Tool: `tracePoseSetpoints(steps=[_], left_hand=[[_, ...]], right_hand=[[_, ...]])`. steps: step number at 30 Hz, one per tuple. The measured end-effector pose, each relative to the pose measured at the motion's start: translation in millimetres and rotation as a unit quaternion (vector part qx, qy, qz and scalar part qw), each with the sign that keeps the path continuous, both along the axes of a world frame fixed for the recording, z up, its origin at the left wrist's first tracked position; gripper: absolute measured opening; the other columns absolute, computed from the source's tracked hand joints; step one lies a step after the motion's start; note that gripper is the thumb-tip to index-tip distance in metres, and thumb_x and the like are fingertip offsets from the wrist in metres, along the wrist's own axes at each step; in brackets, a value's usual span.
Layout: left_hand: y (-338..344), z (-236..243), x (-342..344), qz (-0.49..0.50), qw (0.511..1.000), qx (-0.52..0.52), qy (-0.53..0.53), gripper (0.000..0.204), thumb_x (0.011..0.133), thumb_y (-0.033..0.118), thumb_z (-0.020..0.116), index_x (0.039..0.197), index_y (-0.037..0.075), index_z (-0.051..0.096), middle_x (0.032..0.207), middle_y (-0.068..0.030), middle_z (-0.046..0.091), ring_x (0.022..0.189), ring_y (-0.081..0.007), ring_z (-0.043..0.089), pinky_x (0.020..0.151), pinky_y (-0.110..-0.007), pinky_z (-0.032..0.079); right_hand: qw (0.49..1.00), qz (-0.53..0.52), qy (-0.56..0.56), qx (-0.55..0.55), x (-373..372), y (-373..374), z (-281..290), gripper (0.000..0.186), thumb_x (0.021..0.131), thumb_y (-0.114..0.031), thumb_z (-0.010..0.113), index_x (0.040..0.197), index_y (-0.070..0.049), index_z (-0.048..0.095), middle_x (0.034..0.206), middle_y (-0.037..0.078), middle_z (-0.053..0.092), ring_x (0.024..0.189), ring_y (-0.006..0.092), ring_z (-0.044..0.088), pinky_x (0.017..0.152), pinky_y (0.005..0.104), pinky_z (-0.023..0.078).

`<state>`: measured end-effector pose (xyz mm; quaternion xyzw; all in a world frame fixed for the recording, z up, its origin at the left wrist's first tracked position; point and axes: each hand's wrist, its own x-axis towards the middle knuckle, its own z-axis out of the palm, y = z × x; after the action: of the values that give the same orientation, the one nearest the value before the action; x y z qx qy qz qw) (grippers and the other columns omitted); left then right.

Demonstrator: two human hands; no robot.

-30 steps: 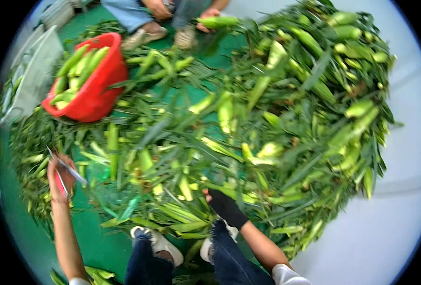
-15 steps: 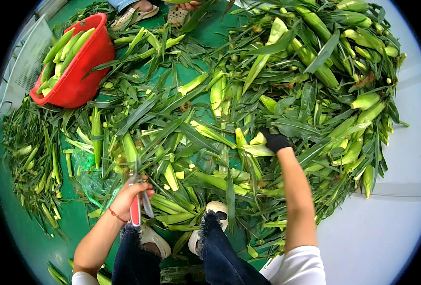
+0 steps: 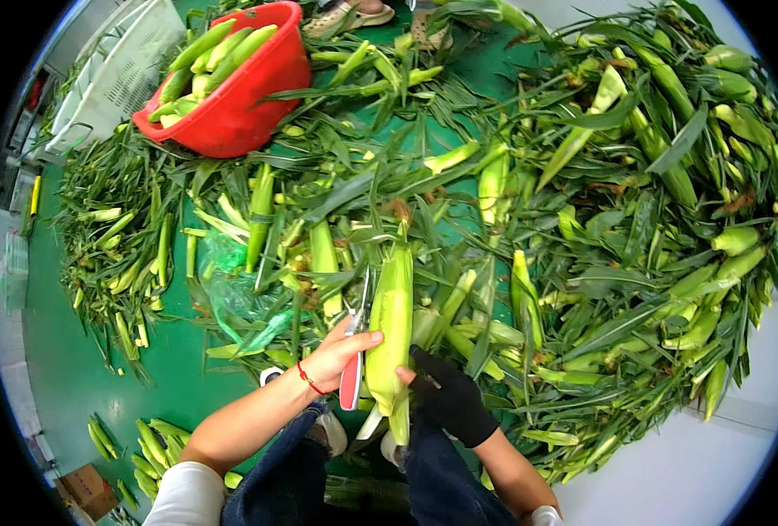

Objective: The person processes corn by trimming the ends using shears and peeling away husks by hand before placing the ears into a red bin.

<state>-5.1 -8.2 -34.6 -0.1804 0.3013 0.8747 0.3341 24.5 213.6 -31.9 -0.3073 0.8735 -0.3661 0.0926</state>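
Note:
An unshucked ear of corn (image 3: 391,320), pale green with brown silk and leaf tips at its far end, stands nearly lengthwise between my hands. My bare left hand (image 3: 336,358), a red cord on its wrist, is closed around scissors (image 3: 350,379) with red and white handles; the blades point away from me beside the ear. Its thumb also presses on the husk. My right hand (image 3: 452,400), in a black glove with a bare thumb tip, grips the ear near its lower end; its other fingertips are partly hidden behind the corn.
A red tub (image 3: 271,110) of trimmed ears leans at the far left beside a pale green crate (image 3: 121,74). Husked leaves cover much of the green floor. A large heap of corn (image 3: 670,175) lies right. A green plastic bag (image 3: 235,302) is near my left hand; another person's shoe (image 3: 347,19) shows beyond.
My right hand has come back from the heap toward my body with an ear of corn. My left hand, holding the scissors, now meets it. The view has shifted leftward.

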Motion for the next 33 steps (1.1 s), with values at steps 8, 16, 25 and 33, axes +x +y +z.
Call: tracePoseSetpoints(steps=[8,16,25,33], left_hand=[[-7,22,-44,-0.09,0.882,-0.366,0.284,0.052,0.075,0.013,0.072,0.116,0.002,0.044,0.101,-0.0047,0.053,0.091,-0.0122,0.051,0.082,-0.026,0.042],[-22,34,29,-0.05,0.989,-0.128,-0.051,0.055,0.083,0.012,0.058,0.132,0.008,0.035,0.106,-0.006,0.055,0.101,-0.0187,0.054,0.087,-0.032,0.044],[12,12,27,-0.054,0.996,-0.059,-0.043,0.037,0.082,0.007,0.057,0.117,0.005,0.043,0.09,-0.0036,0.054,0.078,-0.0131,0.057,0.07,-0.027,0.047],[-12,3,16,-0.291,0.867,-0.336,0.225,0.072,0.074,0.011,0.062,0.137,0.004,0.027,0.108,-0.0103,0.052,0.094,-0.02,0.054,0.084,-0.031,0.044]], right_hand=[[0.875,-0.262,-0.281,-0.295,-53,-55,-7,0.053,0.086,-0.025,0.061,0.129,-0.001,0.041,0.119,0.013,0.053,0.11,0.0223,0.052,0.093,0.0344,0.042],[0.519,-0.456,-0.38,-0.615,-82,-21,-13,0.044,0.086,-0.034,0.062,0.115,-0.006,0.046,0.107,0.012,0.053,0.1,0.0249,0.053,0.092,0.0405,0.043],[0.554,-0.464,-0.351,-0.596,-57,-42,-11,0.043,0.087,-0.037,0.06,0.112,-0.005,0.048,0.106,0.012,0.054,0.101,0.0251,0.053,0.091,0.0402,0.043],[0.759,-0.346,-0.377,-0.401,-36,-14,-31,0.064,0.088,-0.034,0.06,0.136,-0.006,0.031,0.12,0.012,0.05,0.106,0.0208,0.051,0.089,0.0341,0.044]])
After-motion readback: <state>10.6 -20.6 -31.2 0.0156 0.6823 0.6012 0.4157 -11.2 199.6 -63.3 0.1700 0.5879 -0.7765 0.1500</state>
